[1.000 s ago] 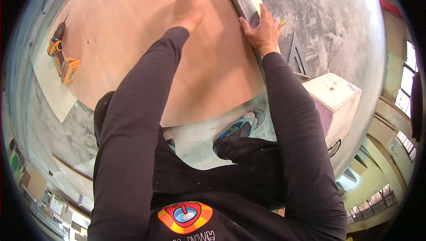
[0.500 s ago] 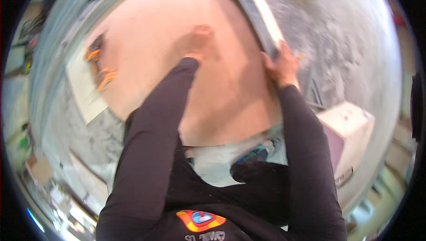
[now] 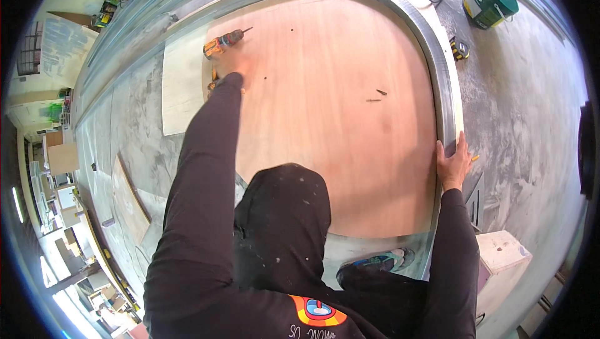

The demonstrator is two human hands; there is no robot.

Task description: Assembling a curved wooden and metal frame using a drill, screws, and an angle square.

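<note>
A large arched plywood panel (image 3: 350, 139) lies before me, bordered around its curve by a grey metal track (image 3: 445, 98). My right hand (image 3: 455, 164) grips the track's right side, thumb on the inner edge and fingers over the outer one. A yellow pencil-like tip (image 3: 475, 158) shows beside that hand. At the panel's left edge, my left hand (image 3: 229, 63) is over the handle of an orange and black cordless drill (image 3: 219, 44), whose bit points away to the right. Blur and overlap hide the left fingers. Two small dark pieces (image 3: 378, 95) rest on the panel.
Beyond the track at right are a tape measure (image 3: 459, 48) and a green bucket (image 3: 490, 1). A pale box (image 3: 503, 254) stands near my right forearm. Long metal profiles (image 3: 125, 45) run along the far left. A pale board (image 3: 181, 89) lies partly under the panel.
My left hand has moved from above the panel's middle to the drill at its left edge. My right hand stays on the track. My view has shifted, bringing the bucket into sight.
</note>
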